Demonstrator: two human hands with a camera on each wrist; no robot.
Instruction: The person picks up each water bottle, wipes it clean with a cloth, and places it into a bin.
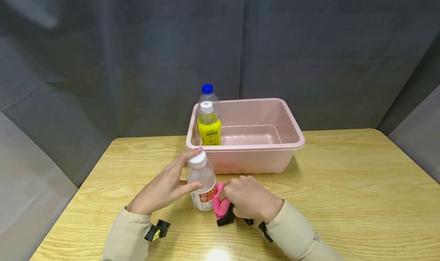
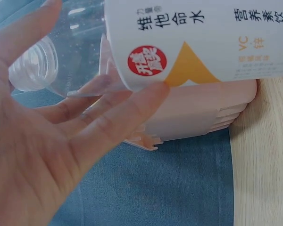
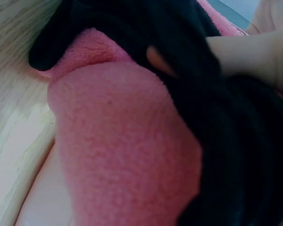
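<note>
A clear bottle (image 1: 203, 177) with a white cap and a red-and-white label stands on the table in front of me. My left hand (image 1: 161, 190) holds it near the top, forefinger over the cap and thumb across the front. In the left wrist view, fingers of the left hand (image 2: 52, 132) lie along the bottle (image 2: 193, 52), whose label bears an orange patch. A pink and black cloth (image 1: 220, 207) is bunched in my right hand (image 1: 249, 196), against the bottle's lower right side. Fleecy pink cloth (image 3: 127, 141) fills the right wrist view, with fingers partly under its black side.
Behind the bottle stands a pale pink plastic tub (image 1: 247, 160). Inside its left end are a yellow bottle (image 1: 209, 129) with a white cap and a clear bottle with a blue cap (image 1: 207, 89). Grey curtains (image 1: 165, 62) hang beyond the wooden table (image 1: 361, 184).
</note>
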